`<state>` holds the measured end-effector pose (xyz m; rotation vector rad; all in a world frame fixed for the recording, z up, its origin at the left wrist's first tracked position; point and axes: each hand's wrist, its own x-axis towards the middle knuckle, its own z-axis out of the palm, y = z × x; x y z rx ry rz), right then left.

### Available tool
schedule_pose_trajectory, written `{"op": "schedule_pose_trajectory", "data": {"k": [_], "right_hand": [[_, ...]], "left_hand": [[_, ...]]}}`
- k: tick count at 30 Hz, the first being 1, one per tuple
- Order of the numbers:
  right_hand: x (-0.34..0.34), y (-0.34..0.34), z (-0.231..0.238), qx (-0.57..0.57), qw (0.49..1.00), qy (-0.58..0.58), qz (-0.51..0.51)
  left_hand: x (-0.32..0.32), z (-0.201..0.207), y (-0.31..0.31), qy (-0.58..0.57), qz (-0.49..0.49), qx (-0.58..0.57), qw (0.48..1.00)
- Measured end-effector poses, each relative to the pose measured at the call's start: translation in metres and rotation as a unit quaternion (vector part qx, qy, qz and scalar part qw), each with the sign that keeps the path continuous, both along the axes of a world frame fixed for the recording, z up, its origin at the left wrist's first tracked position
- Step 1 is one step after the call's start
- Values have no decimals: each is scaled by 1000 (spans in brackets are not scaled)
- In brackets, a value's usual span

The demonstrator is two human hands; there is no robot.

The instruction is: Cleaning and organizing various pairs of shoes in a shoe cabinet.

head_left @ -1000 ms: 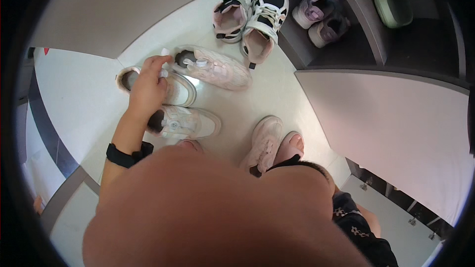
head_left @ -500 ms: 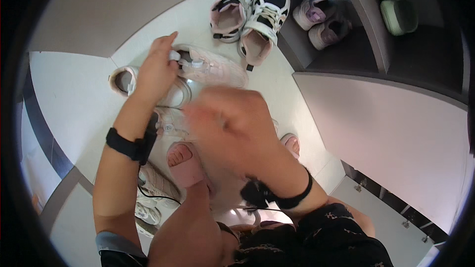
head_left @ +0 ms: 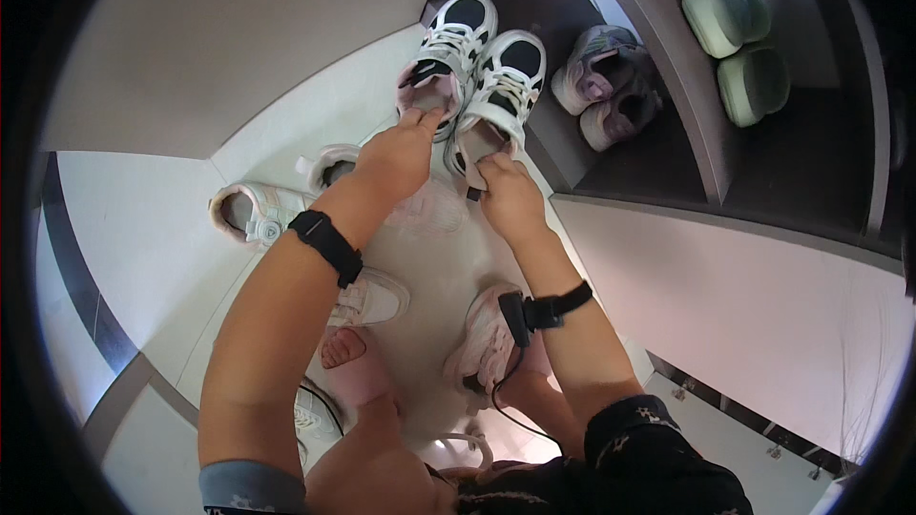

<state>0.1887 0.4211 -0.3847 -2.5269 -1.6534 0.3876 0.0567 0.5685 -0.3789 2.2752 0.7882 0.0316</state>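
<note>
A pair of black-and-white sneakers stands side by side at the open cabinet, toes pointing away from me. My left hand (head_left: 403,154) is closed on the heel collar of the left sneaker (head_left: 460,33), its fingertips at the opening. On the right sneaker (head_left: 510,86), my right hand (head_left: 512,193) pinches the heel edge. Under and beside my left hand, a pale pink-and-white shoe (head_left: 434,208) is partly hidden. To its left lies a white shoe (head_left: 256,215) with a round fastener.
Another white shoe (head_left: 377,298) lies near my slippered foot (head_left: 355,362); a pink-and-white sneaker (head_left: 482,334) sits by my right wrist. Grey-purple sneakers (head_left: 603,86) and green clogs (head_left: 730,19) occupy the dark cabinet shelves (head_left: 658,176). A wide door panel (head_left: 239,48) stands at left.
My left hand has left the pale shoe and reached forward to the left black-and-white sneaker. My right hand has moved forward onto the right one. The pink-and-white sneaker by my right wrist has come into sight.
</note>
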Motion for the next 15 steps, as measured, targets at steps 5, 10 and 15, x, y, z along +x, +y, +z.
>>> {"op": "schedule_pose_trajectory", "data": {"k": [5, 10, 15], "right_hand": [[-5, -4, 70, 126, 949, 241, -162], [14, -12, 112, 252, 793, 511, -216], [34, -1, 92, 246, 644, 647, -324]], "left_hand": [[8, -3, 11, 38, 11, -2, 999], [-5, 1, 24, 26, 44, 83, 995], [-32, -3, 28, -1, 43, 118, 992]]}}
